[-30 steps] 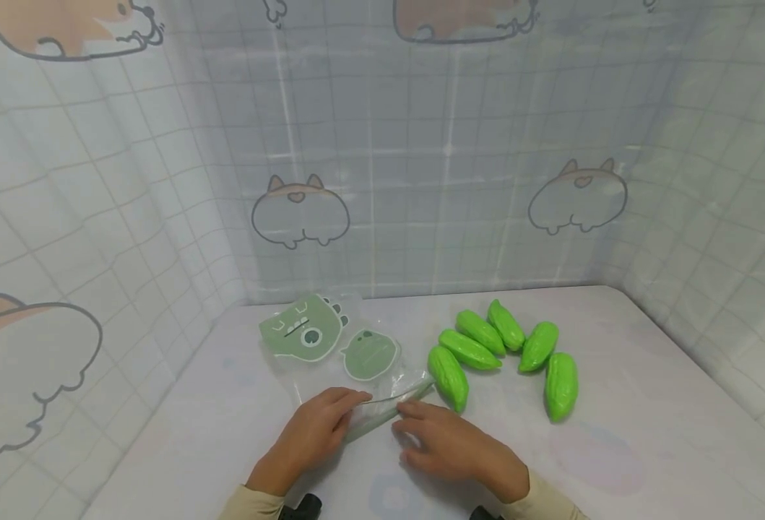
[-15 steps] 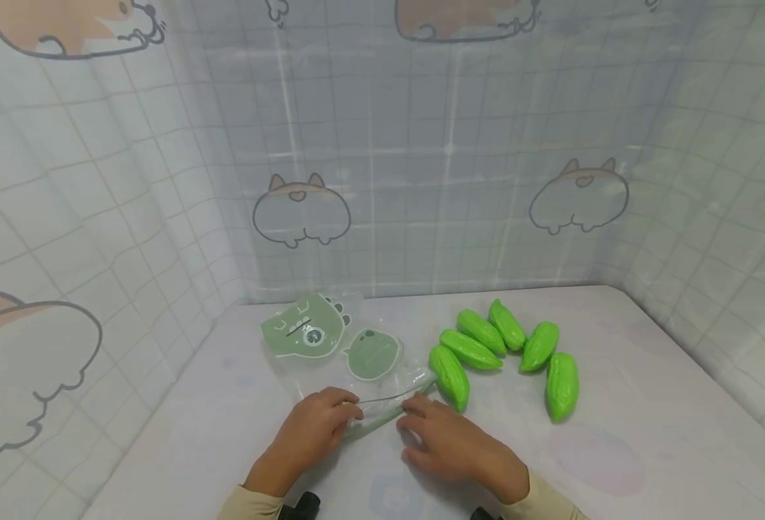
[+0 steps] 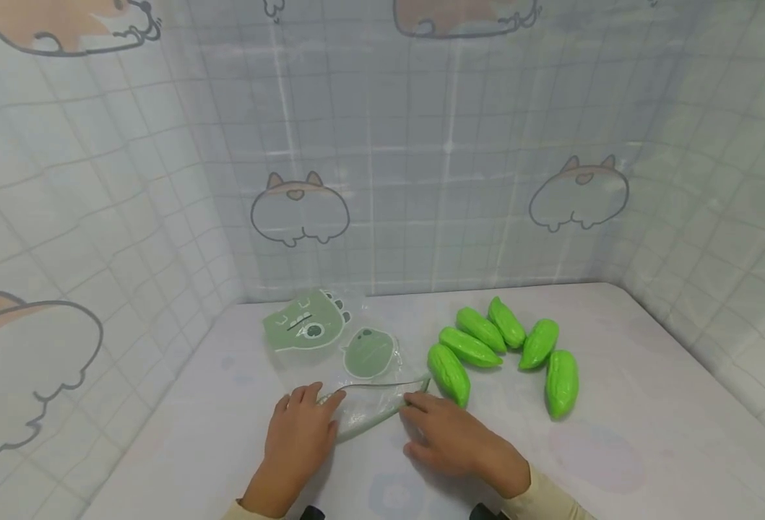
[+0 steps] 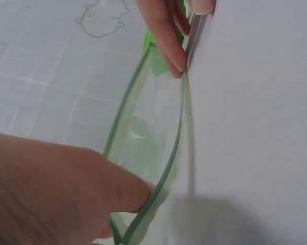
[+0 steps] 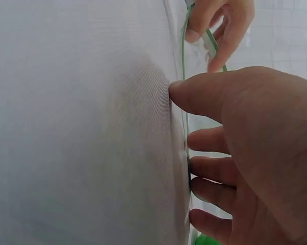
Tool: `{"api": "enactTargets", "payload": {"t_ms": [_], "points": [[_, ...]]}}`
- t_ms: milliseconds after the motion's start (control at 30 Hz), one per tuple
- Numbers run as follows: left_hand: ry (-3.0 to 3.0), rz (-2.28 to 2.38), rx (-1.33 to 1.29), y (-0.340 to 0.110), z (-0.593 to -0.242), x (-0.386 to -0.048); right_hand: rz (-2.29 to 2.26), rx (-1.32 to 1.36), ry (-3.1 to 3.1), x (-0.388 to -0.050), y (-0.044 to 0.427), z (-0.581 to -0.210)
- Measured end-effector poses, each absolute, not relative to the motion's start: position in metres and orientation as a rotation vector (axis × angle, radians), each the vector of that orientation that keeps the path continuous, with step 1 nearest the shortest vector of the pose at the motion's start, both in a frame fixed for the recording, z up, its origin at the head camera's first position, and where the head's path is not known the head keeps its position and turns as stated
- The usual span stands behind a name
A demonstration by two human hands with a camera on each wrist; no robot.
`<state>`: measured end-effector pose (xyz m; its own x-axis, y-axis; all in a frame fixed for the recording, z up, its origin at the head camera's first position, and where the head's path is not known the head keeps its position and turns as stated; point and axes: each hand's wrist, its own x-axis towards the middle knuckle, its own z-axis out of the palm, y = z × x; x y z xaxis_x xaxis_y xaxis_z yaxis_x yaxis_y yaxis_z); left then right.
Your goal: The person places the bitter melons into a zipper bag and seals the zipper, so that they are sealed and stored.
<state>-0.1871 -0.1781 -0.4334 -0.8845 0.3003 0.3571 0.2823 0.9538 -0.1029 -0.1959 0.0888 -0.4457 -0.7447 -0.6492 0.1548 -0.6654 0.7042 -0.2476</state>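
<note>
A clear zip bag (image 3: pixel 364 413) with green cartoon animal prints lies flat on the white table, its green-edged mouth facing me. In the left wrist view the two green rims (image 4: pixel 170 162) stand apart, with a gap between them. My left hand (image 3: pixel 300 433) is at the left end of the mouth, thumb and fingers spread between the rims, the thumb against the near one. At the right part of the near rim, the fingertips of my right hand (image 3: pixel 454 437) press on the edge. That hand's thumb (image 5: pixel 197 94) rests on the table side.
Several bright green ridged fruits (image 3: pixel 470 347) lie in a loose arc right of the bag. The nearest one (image 3: pixel 448 374) is close to the bag's right corner. Printed fabric walls (image 3: pixel 408 224) enclose the table's back and sides.
My left hand has shifted left and spread its fingers, and the bag's mouth has widened. The right hand stays nearly in place on the near rim. The fruits have not moved.
</note>
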Motion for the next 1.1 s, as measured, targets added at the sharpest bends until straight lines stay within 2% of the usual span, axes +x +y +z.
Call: {"api": "enactTargets", "payload": {"t_ms": [767,1100], "points": [[-2.636,-0.080,-0.279,-0.175,-0.449,-0.200,0.460,1.067,-2.815,-0.198,0.092,-0.451],[-2.489,-0.309,-0.470,-0.182,-0.461,-0.209,0.463,1.028,-2.837,-0.200,0.094,-0.450]]}}
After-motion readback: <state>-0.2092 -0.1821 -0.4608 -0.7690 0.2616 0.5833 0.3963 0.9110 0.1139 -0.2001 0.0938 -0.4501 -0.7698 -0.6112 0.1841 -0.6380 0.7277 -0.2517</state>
